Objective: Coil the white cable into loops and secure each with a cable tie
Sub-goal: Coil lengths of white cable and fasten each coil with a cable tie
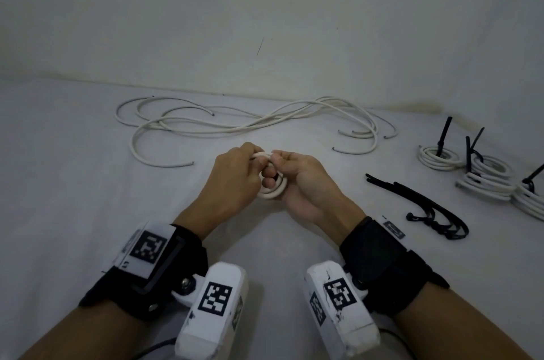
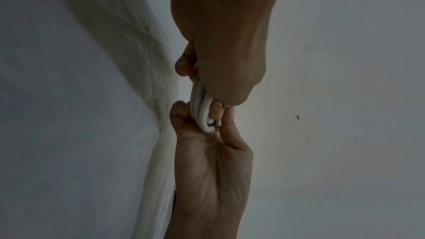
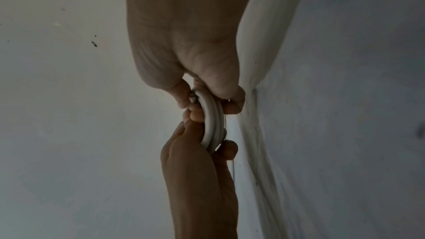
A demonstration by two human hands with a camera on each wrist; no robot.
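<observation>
Two hands (image 1: 235,180) round upright coil (image 1: 272,193)

Both hands meet at the centre of the tabletop (image 1: 88,168), the left hand (image 1: 232,180) and right hand (image 1: 303,183) gripping a small coil (image 1: 273,190) between them. Behind them the loose cables (image 1: 235,124) sprawl along the wall. To the right lie the cable ties (image 1: 424,206), with the tied coils (image 1: 482,177) beyond, further right.

No readable text, brand or number. Only black-and-white square code markers (image 1: 146,247) on wrist-worn camera housings (image 1: 212,305); not decipherable.
</observation>
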